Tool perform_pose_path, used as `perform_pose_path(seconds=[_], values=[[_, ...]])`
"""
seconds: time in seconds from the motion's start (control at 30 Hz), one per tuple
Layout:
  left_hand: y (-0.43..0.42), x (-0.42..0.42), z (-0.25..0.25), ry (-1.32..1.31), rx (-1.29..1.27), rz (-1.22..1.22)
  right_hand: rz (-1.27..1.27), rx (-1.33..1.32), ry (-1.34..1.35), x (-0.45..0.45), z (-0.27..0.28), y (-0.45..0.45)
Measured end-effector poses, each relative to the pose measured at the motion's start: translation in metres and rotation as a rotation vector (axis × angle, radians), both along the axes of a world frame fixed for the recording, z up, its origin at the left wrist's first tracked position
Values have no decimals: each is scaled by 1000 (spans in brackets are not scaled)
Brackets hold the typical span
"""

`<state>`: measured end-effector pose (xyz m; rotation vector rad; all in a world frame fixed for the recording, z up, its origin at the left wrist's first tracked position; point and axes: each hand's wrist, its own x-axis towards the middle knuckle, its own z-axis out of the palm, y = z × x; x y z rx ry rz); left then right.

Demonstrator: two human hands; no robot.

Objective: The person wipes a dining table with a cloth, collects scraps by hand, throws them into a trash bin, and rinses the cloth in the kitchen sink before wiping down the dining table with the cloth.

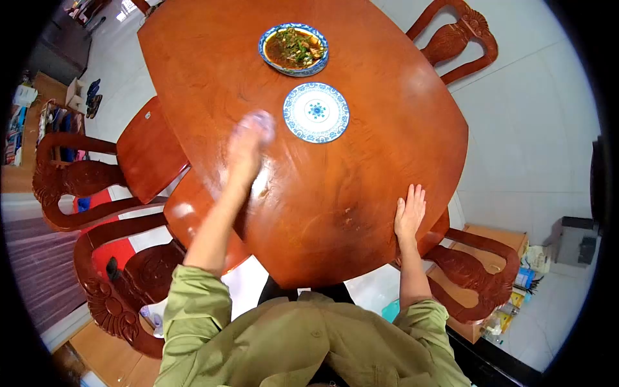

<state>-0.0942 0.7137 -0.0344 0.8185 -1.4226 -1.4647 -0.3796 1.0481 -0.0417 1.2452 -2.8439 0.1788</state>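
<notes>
My left hand [245, 151] is closed on a pale purple cloth [259, 122], pressed to the wooden table [329, 187]; hand and cloth are smeared by motion. Just right of the cloth lies a blue-and-white patterned plate [316, 113], with nothing on it. Behind that plate is a blue-rimmed dish [293, 49] of greens in dark sauce. My right hand [411, 213] rests flat near the table's right edge, fingers stretched out and holding nothing. Dark scuff-like marks show on the tabletop between my two hands.
Carved wooden chairs [132, 284] stand along the left side. Another chair [474, 274] is close to my right forearm, and one more [454, 39] sits at the far right. Shelves with various items [61, 129] stand at the far left.
</notes>
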Motion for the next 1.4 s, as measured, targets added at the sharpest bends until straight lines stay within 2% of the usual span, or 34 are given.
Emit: perform_pose_path(seconds=[0.07, 0.1, 0.13, 0.17, 0.27, 0.3, 0.33, 0.37, 0.4, 0.43, 0.47, 0.53, 0.6, 0.63, 0.7, 0.73, 0.8, 0.83, 0.87, 0.93, 0.97, 1.0, 1.03, 1.1, 1.17, 1.23, 1.27, 1.33, 1.37, 1.4], values=[[77, -6, 48, -148, 48, -211, -1, -12, 13, 1, 0, 0], [109, -2, 20, -458, -623, -167, 1, -21, 14, 0, -1, -2], [144, -3, 1, -535, -664, -149, -1, -26, 15, -1, -2, -2], [162, -5, 8, -612, -699, -134, -4, -24, 14, 2, 0, -1], [154, 5, 24, -517, -562, -42, -3, -37, 31, 1, -1, -1], [132, 10, 41, -286, -559, -7, 0, -31, 40, 0, -2, 0], [108, 22, 56, -162, -339, -99, -3, -44, 46, 1, -1, 0], [90, 43, 49, -350, -387, 49, 1, -53, 46, 2, -1, -1], [70, 56, 51, -560, -592, 289, 5, -64, 45, 3, 1, -1], [51, 82, 11, -855, -686, 408, 11, -75, 45, 3, 2, -1], [47, 88, -9, -731, -515, 293, 9, -72, 46, 3, 1, 0], [67, 70, -5, -610, -337, 163, 11, -74, 50, 2, 1, 0], [135, 40, 3, -701, -466, 19, 9, -77, 43, 5, 3, 1], [163, 35, -3, -774, -609, -105, 8, -87, 46, 4, 5, -2], [210, 26, 22, -787, -806, -31, 12, -102, 51, 3, 3, -2], [210, 29, 23, -732, -784, -27, 17, -103, 52, 2, 2, 0], [196, 42, 23, -624, -735, -14, 22, -102, 65, 0, 1, 0], [172, 43, 34, -635, -777, 104, 18, -101, 69, 1, 0, 0], [140, 48, 49, -532, -588, 55, 29, -117, 80, 2, -1, 0], [76, 78, 35, -403, -278, 173, 46, -141, 100, 2, -1, 1], [48, 103, 1, -820, -634, 318, 37, -135, 95, 3, 0, 1], [33, 118, -9, -811, -546, 251, 33, -127, 92, 4, 2, 0], [39, 117, -4, -880, -598, 235, 37, -120, 90, 3, 3, -1], [79, 114, -5, -893, -627, 257, 52, -127, 99, 1, 2, 0], [146, 98, -3, -764, -572, 315, 55, -132, 99, 2, 2, -1], [219, 91, -6, -979, -624, 271, 64, -118, 99, 1, 3, 1], [253, 68, 8, -941, -624, 302, 63, -110, 79, -1, 3, 1], [307, 40, -5, -891, -565, 159, 82, -140, 81, -1, 2, 2], [333, 19, 5, -1011, -619, 177, 81, -154, 83, -2, 1, 4], [342, 1, 9, -974, -591, 185, 71, -151, 2, -2, 0, 5]])
